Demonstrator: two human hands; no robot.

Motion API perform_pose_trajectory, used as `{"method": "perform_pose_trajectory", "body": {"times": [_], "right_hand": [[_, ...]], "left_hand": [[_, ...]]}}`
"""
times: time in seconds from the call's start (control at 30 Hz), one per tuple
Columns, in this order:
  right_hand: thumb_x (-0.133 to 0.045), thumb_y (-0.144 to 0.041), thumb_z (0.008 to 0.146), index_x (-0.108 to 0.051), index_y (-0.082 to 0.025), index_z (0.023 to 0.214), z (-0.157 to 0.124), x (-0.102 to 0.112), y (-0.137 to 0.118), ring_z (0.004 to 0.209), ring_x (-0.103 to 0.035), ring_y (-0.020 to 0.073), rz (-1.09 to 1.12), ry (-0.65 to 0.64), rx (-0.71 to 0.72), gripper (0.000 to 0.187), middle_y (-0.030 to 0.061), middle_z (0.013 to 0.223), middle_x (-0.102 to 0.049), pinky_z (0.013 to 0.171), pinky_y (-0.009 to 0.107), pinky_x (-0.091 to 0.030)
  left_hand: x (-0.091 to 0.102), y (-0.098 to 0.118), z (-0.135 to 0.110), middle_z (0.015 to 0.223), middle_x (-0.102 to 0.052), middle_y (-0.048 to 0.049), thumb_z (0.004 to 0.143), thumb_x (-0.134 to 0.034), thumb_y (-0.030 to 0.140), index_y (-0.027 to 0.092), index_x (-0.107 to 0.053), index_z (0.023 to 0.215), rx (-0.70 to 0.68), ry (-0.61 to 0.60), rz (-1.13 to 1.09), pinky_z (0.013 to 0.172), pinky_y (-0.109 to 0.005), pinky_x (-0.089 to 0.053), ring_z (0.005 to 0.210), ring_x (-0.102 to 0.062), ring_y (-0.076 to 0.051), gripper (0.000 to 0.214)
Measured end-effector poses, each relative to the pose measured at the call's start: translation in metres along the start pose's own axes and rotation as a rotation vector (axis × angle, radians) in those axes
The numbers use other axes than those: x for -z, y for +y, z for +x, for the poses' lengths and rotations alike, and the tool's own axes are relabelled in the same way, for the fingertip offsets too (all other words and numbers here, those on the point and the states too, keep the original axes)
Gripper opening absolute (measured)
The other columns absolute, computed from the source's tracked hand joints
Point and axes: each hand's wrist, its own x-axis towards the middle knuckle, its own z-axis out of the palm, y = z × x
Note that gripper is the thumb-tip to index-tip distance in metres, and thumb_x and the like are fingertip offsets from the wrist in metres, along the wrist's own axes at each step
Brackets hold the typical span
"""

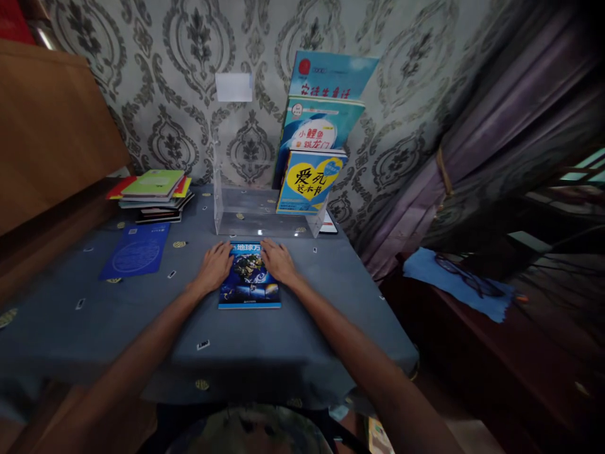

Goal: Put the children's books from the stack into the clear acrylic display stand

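Note:
A blue book with a space picture on its cover (pixel 249 280) lies flat on the grey-blue tablecloth (pixel 142 315) in front of me. My left hand (pixel 215 265) rests on its upper left corner, fingers stretched flat. My right hand (pixel 278 260) lies on its upper right corner, fingers also flat. Just beyond the book stands a clear acrylic tiered rack (pixel 246 211). Three colourful books (pixel 314 157) stand upright in the rack's right side, one behind the other.
A stack of thin books (pixel 154 192) lies at the table's back left, with a dark blue booklet (pixel 136 251) flat in front of it. A wooden board (pixel 47 126) stands left. Purple curtains (pixel 472 157) hang right, above a dark bench with a blue cloth (pixel 458 284).

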Motion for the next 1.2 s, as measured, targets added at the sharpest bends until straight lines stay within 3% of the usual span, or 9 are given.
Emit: {"method": "perform_pose_trajectory", "body": {"times": [0.1, 0.23, 0.47, 0.6, 0.77, 0.87, 1.0, 1.07, 1.2], "right_hand": [[-0.037, -0.024, 0.105, -0.050, -0.015, 0.147, -0.006, 0.003, 0.008, 0.150, -0.036, 0.0240, 0.029, -0.018, 0.000, 0.045, 0.0139, 0.158, -0.045, 0.122, 0.050, -0.028], [-0.039, -0.027, 0.105, -0.050, -0.013, 0.147, -0.022, 0.001, 0.001, 0.151, -0.033, 0.0254, 0.004, -0.013, 0.011, 0.046, 0.0159, 0.158, -0.044, 0.122, 0.049, -0.027], [-0.036, -0.034, 0.106, -0.046, -0.016, 0.151, -0.089, -0.005, -0.013, 0.152, -0.032, 0.0270, -0.002, 0.020, 0.117, 0.049, 0.0155, 0.159, -0.042, 0.122, 0.056, -0.028], [-0.035, -0.035, 0.106, -0.042, -0.011, 0.152, -0.118, -0.004, -0.021, 0.153, -0.028, 0.0292, -0.041, -0.005, 0.162, 0.053, 0.0191, 0.160, -0.039, 0.122, 0.058, -0.027], [-0.037, -0.035, 0.106, -0.042, -0.014, 0.152, -0.124, -0.002, -0.025, 0.153, -0.029, 0.0288, -0.055, 0.003, 0.158, 0.052, 0.0181, 0.160, -0.039, 0.121, 0.057, -0.030], [-0.038, -0.035, 0.105, -0.043, -0.013, 0.152, -0.123, -0.003, -0.026, 0.153, -0.030, 0.0291, -0.052, 0.011, 0.160, 0.052, 0.0187, 0.160, -0.040, 0.121, 0.057, -0.030], [-0.038, -0.034, 0.105, -0.043, -0.014, 0.152, -0.123, -0.003, -0.026, 0.153, -0.030, 0.0287, -0.037, 0.010, 0.150, 0.051, 0.0182, 0.160, -0.040, 0.121, 0.058, -0.029], [-0.040, -0.033, 0.105, -0.043, -0.015, 0.152, -0.124, 0.000, -0.027, 0.153, -0.029, 0.0282, -0.021, -0.002, 0.138, 0.051, 0.0170, 0.160, -0.040, 0.122, 0.057, -0.027], [-0.047, -0.037, 0.102, -0.046, -0.013, 0.150, -0.126, 0.008, -0.029, 0.152, -0.031, 0.0317, 0.020, -0.012, 0.062, 0.054, 0.0205, 0.162, -0.034, 0.121, 0.054, -0.029]], "left_hand": [[0.001, 0.003, 0.000, 0.144, -0.059, -0.0171, 0.099, -0.039, 0.026, 0.012, -0.058, 0.133, 0.006, -0.011, 0.008, 0.113, -0.051, -0.038, 0.138, -0.047, -0.031, 0.041], [0.005, 0.007, -0.002, 0.147, -0.057, -0.0150, 0.099, -0.039, 0.026, 0.015, -0.058, 0.134, 0.040, -0.030, 0.025, 0.113, -0.051, -0.037, 0.139, -0.045, -0.031, 0.042], [0.008, 0.011, -0.004, 0.150, -0.054, -0.0164, 0.100, -0.036, 0.026, 0.013, -0.055, 0.138, 0.061, -0.071, 0.010, 0.115, -0.053, -0.033, 0.142, -0.042, -0.034, 0.045], [0.011, 0.012, -0.001, 0.150, -0.054, -0.0157, 0.100, -0.036, 0.025, 0.014, -0.055, 0.138, 0.062, -0.065, 0.011, 0.115, -0.052, -0.034, 0.143, -0.042, -0.032, 0.044], [0.017, 0.027, -0.020, 0.155, -0.047, -0.0183, 0.100, -0.043, 0.034, 0.015, -0.054, 0.139, 0.065, -0.117, 0.025, 0.117, -0.058, -0.031, 0.149, -0.035, -0.034, 0.045], [0.017, 0.046, -0.051, 0.158, -0.044, -0.0174, 0.101, -0.041, 0.042, 0.017, -0.052, 0.143, -0.039, -0.130, 0.036, 0.118, -0.062, -0.027, 0.152, -0.030, -0.034, 0.050], [0.016, 0.062, -0.079, 0.158, -0.044, -0.0151, 0.103, -0.035, 0.042, 0.020, -0.047, 0.147, -0.143, -0.134, 0.006, 0.120, -0.057, -0.027, 0.152, -0.031, -0.030, 0.051], [0.018, 0.062, -0.079, 0.159, -0.042, -0.0163, 0.102, -0.038, 0.045, 0.019, -0.047, 0.147, -0.112, -0.139, -0.007, 0.119, -0.055, -0.029, 0.151, -0.031, -0.031, 0.053], [0.023, 0.053, -0.064, 0.158, -0.040, -0.0236, 0.098, -0.045, 0.046, 0.013, -0.045, 0.148, 0.123, -0.166, 0.021, 0.117, -0.057, -0.031, 0.150, -0.032, -0.038, 0.060]]}}
